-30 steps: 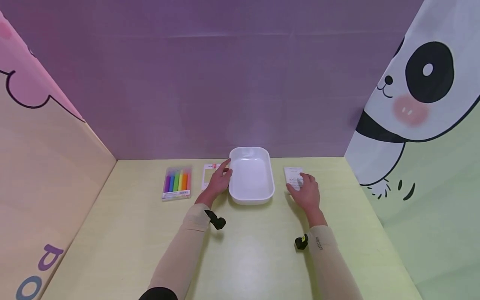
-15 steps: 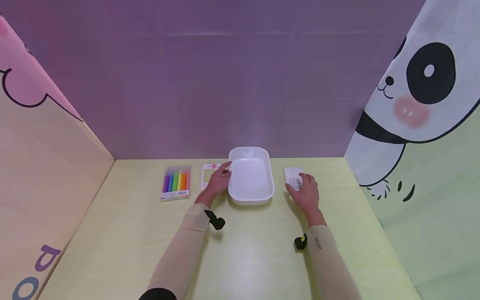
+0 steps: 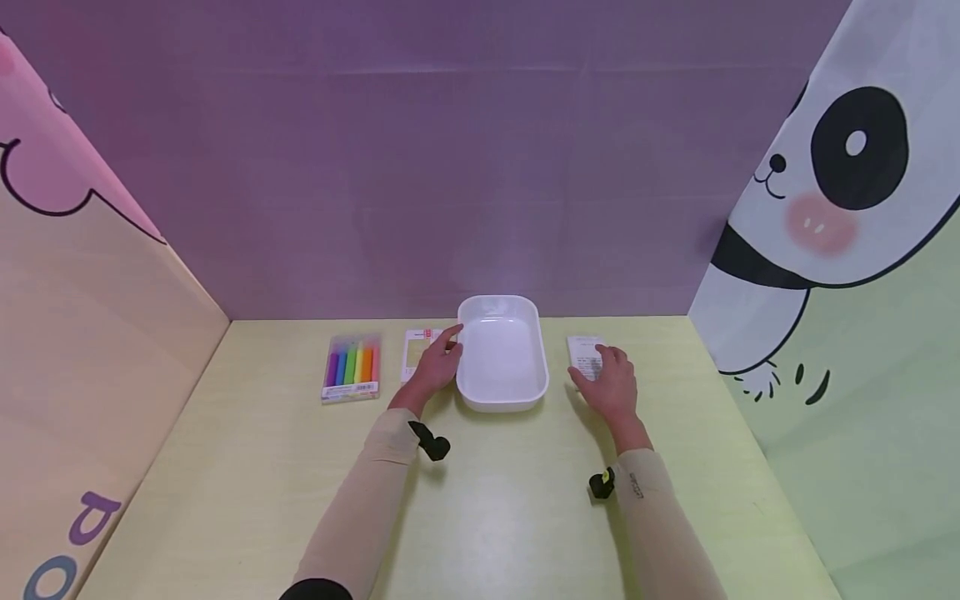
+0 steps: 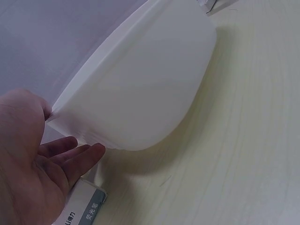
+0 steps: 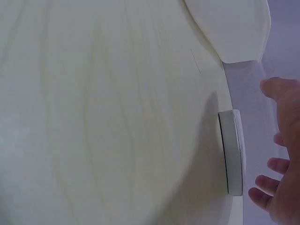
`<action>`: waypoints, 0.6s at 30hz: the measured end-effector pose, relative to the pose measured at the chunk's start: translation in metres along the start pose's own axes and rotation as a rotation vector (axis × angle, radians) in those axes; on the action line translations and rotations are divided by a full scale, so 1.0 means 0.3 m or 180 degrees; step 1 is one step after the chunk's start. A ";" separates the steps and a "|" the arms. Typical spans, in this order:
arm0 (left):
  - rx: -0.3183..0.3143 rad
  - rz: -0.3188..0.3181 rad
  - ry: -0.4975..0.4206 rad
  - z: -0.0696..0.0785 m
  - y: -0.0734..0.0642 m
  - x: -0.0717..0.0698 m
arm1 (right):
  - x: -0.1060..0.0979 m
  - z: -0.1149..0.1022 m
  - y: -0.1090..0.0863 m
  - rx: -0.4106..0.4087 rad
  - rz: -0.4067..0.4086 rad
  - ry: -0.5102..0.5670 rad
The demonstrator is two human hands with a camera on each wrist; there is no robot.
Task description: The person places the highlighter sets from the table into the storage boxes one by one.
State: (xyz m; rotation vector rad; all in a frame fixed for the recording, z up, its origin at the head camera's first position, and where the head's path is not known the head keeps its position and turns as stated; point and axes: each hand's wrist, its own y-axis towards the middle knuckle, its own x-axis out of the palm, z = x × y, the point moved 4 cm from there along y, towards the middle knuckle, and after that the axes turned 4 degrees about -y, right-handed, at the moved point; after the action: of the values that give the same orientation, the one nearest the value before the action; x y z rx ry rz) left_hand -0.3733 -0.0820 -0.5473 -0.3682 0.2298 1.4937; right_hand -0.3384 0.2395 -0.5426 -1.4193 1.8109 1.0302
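- Head view: the white tray (image 3: 502,354) was seen on the table (image 3: 487,517) at mid-frame, its left rim touched by the left hand (image 3: 438,367). If it were dragged leftward, the flat pack (image 3: 416,350), partly covered by that hand, could be caught and shifted. The marker pack (image 3: 352,367), farther left, was judged at little risk.
- Head view, right of centre: the right hand (image 3: 615,387) was held over the white box (image 3: 585,357), thumb and forefinger spread.
- Left wrist view: the rim, left of centre, appeared to be pinched between one digit at the edge and fingers along the outer wall. Because only one end was supported, the tray could be tipped if raised.
- Right wrist view: the box was found at right, near the parted, loosely bent fingers but apart from them. Were it met off-centre, it could be nudged or turned instead of gripped.
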 end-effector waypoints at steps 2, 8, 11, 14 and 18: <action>-0.0003 -0.0005 -0.0006 0.005 -0.002 0.000 | 0.003 -0.001 0.008 0.0010 -0.0057 -0.0086; -0.0006 -0.0011 0.0009 0.008 -0.005 0.005 | 0.016 0.002 0.038 -0.0031 -0.0219 -0.0358; -0.0003 -0.0009 0.0000 0.009 -0.007 0.009 | 0.018 0.004 0.049 -0.0012 -0.0276 -0.0419; 0.0001 0.0003 0.0002 0.010 -0.007 0.010 | 0.018 0.001 0.060 0.0018 -0.0349 -0.0486; 0.0005 0.0015 0.0009 0.006 -0.001 0.008 | 0.023 -0.005 0.075 0.0085 -0.0459 -0.0572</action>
State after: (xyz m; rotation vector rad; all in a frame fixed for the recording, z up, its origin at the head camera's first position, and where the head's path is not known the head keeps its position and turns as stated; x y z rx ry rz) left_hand -0.3730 -0.0791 -0.5466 -0.3687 0.2342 1.4978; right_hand -0.3621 0.2375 -0.5430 -1.3732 1.5652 1.0207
